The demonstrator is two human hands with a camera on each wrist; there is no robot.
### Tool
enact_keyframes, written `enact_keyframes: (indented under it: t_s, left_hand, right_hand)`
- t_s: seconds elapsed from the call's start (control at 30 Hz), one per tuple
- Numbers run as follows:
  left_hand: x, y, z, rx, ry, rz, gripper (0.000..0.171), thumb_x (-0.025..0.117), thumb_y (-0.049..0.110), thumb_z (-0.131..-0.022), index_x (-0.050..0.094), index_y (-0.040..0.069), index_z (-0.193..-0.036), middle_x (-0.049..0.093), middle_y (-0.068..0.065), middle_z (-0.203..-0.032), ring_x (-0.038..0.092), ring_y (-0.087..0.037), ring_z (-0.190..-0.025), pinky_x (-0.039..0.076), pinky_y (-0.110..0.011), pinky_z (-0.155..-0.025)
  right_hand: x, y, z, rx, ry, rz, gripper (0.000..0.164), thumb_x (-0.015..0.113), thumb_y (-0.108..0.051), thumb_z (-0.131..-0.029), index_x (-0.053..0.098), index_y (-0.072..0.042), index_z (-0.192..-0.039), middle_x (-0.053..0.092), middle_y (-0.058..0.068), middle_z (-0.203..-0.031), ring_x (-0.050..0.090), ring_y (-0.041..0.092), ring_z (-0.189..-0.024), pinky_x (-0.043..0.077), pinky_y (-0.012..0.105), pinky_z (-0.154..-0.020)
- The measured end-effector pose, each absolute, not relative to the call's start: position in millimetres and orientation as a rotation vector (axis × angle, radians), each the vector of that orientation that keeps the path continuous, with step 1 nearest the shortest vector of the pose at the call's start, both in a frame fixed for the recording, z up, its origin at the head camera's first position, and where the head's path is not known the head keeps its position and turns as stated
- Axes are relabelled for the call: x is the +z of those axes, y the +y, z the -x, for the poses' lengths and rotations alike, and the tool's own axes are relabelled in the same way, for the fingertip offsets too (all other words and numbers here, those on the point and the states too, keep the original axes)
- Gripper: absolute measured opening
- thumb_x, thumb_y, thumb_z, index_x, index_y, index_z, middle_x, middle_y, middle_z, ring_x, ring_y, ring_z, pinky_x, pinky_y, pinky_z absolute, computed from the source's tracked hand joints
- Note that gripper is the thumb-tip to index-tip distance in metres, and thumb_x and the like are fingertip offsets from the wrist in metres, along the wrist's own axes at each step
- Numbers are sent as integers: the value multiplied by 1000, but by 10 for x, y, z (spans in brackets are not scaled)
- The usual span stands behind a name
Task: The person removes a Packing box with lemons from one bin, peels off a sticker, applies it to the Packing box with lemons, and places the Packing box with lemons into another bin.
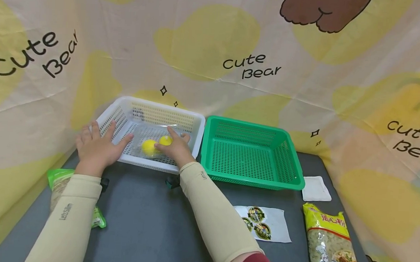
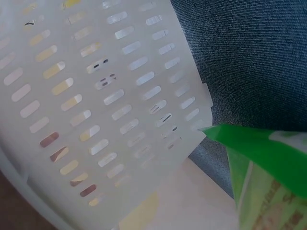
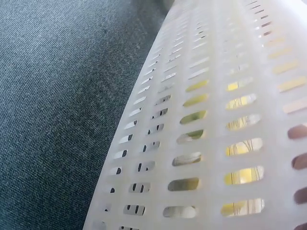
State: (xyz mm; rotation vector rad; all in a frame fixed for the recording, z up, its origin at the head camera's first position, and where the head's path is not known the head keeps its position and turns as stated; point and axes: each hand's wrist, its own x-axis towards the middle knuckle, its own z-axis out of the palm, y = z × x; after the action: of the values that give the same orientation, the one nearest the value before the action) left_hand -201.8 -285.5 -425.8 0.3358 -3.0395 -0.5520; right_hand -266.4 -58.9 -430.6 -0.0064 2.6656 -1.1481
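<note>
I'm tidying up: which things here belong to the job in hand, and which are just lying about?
Seemingly in the job:
white perforated plastic basket, left hand at its rim
two yellow balls, right hand at one
clear plastic packaging

Apparently just lying about:
green perforated plastic basket
green-edged plastic bag
yellow-topped clear food packet
white printed sheet
flat white square
</note>
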Motion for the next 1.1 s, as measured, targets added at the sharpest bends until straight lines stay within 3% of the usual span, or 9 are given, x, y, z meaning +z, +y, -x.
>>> enact_keyframes:
  t_s: [0.13, 0.43, 0.7, 0.9, 1.0, 1.1]
  left_hand:
    - [-4265, -2862, 2019, -558, -3034, -347, 107, 19, 88, -95, 6, 13, -170, -17, -40, -165, -16, -65, -150, -6, -80, -114]
    - [-4302, -2868, 2018, -559, -3026, -358, 109, 18, 89, -93, 7, 13, -171, -17, -40, -165, -16, -64, -150, -8, -79, -114]
    - [-4298, -2870, 1996, -570, -3023, -366, 108, 18, 89, -94, 6, 13, -170, -17, -39, -165, -17, -63, -150, -8, -79, -114]
    - [-4286, -2858, 2020, -572, -3002, -344, 108, 19, 89, -94, 3, 15, -171, -15, -38, -166, -17, -63, -150, -9, -79, -114]
    - [-4289, -2850, 2032, -570, -2995, -347, 109, 19, 90, -93, 4, 15, -171, -15, -38, -166, -17, -63, -150, -9, -79, -114]
    - [-4300, -2849, 2039, -570, -2991, -353, 110, 19, 91, -92, 6, 15, -171, -14, -38, -167, -17, -63, -150, -10, -79, -114]
  right_hand:
    - [-4303, -603, 2663, -1154, 2676, 9, 82, 84, -49, -90, 43, -46, -161, 20, 13, -168, 63, 32, -121, 56, 39, -94]
    - [-4300, -611, 2656, -1194, 2660, -54, 81, 82, -50, -92, 42, -43, -162, 21, 15, -168, 63, 32, -120, 56, 37, -93]
    - [-4302, -599, 2658, -1242, 2649, -31, 81, 79, -53, -94, 40, -39, -164, 19, 17, -167, 66, 26, -86, 54, 35, -75]
    - [-4295, -561, 2666, -1299, 2712, 27, 79, 77, -53, -96, 41, -36, -164, 16, 16, -169, 52, 19, -64, 48, 29, -61]
    - [-4297, -549, 2678, -1355, 2732, 46, 80, 77, -51, -96, 40, -35, -165, 17, 16, -169, 52, 17, -64, 48, 28, -61]
    - [-4297, -542, 2675, -1393, 2758, 55, 80, 76, -52, -96, 39, -36, -165, 17, 16, -170, 61, 18, -76, 51, 28, -68]
